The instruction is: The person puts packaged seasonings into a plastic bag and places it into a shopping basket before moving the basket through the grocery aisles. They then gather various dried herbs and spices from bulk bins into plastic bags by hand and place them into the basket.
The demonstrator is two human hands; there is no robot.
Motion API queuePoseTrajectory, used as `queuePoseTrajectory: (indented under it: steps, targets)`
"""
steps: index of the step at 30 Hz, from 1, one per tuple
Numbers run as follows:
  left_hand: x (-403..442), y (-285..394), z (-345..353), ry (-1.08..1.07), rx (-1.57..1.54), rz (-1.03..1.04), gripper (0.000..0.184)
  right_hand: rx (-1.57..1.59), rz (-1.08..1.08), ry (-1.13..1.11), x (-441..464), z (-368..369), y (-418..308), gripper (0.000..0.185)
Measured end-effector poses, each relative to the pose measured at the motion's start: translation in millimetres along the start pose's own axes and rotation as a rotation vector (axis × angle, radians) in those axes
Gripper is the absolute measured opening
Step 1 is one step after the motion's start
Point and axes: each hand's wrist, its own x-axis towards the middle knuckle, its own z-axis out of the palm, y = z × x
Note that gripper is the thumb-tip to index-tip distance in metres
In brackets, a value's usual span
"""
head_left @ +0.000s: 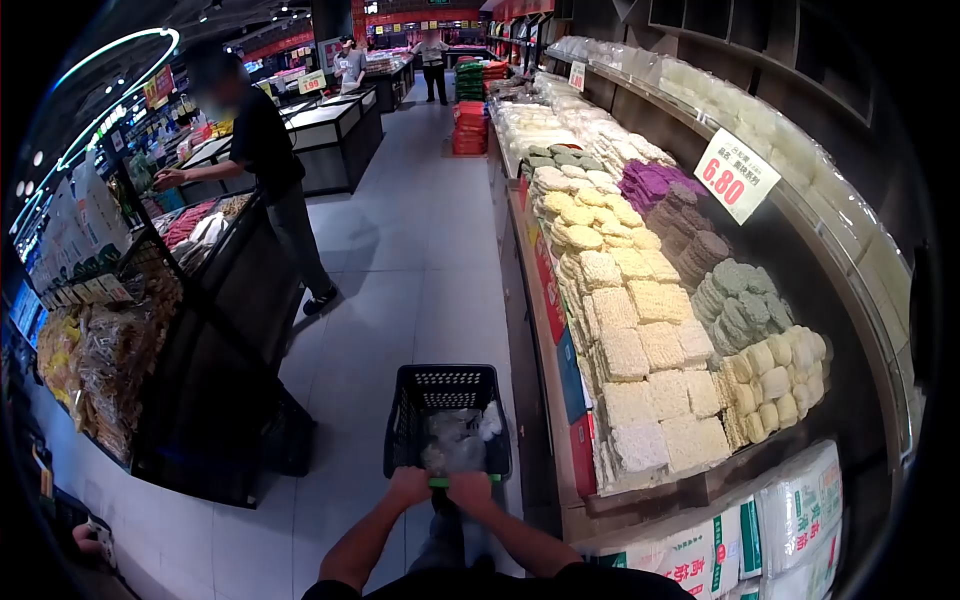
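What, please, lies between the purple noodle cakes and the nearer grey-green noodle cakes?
Stacked brown noodle cakes lie between the purple noodle cakes and the nearer grey-green noodle cakes, in the head view.

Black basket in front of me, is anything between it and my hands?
Nothing visible: the left hand and right hand are on the green handle at the near side of the black basket. The clear plastic lies inside.
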Motion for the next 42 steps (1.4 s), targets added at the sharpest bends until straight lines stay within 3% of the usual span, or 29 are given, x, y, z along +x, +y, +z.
queuePoseTrajectory:
  steps: [5, 6, 9, 14, 25, 29, 35, 39, 40, 42]
  targets:
    - [83.6, -40.9, -41.9, 0.019, -0.014, 0.024, 0.021, 0.055, 0.005, 0.064, 96.7, -13.5, 24.7, 0.014]
    - [100.3, -47.4, -46.5, 0.026, -0.014, 0.037, 0.021, 0.035, 0.071, -0.023, 112.5, -4.5, 33.2, 0.016]
    - [150.4, -62.4, -79.2, 0.027, -0.022, 0.073, 0.021, -0.033, 0.085, 0.091, 157.8, -16.0, 60.4, 0.02]
    - [217.3, -81.9, -108.6, 0.052, -0.04, 0.087, 0.02, -0.058, 0.151, -0.019, 228.2, -28.5, 88.6, 0.026]
    - [362.7, -114.9, -185.5, 0.088, -0.078, 0.01, 0.019, -0.024, 0.07, -0.021, 390.5, -45.7, 169.0, 0.019]
    - [418.4, -101.6, -198.3, 0.13, -0.113, -0.095, 0.02, -0.039, -0.05, -0.05, 447.8, -53.6, 226.3, 0.02]
    - [496.6, -45.6, -205.8, 0.151, -0.373, -0.335, 0.025, -0.178, -0.288, -0.392, 536.2, -101.1, 322.3, 0.023]
    - [549.0, -25.7, -214.7, 0.238, -0.578, -0.401, 0.03, -0.326, -0.513, -0.409, 602.4, -133.3, 352.6, 0.027]
    - [565.4, -27.0, -221.0, 0.199, -0.653, -0.438, 0.035, -0.394, -0.461, -0.553, 623.1, -136.7, 352.6, 0.03]
    - [589.5, -36.4, -226.9, 0.22, -0.837, -0.47, 0.035, -0.444, -0.489, -0.445, 658.0, -140.2, 350.4, 0.03]
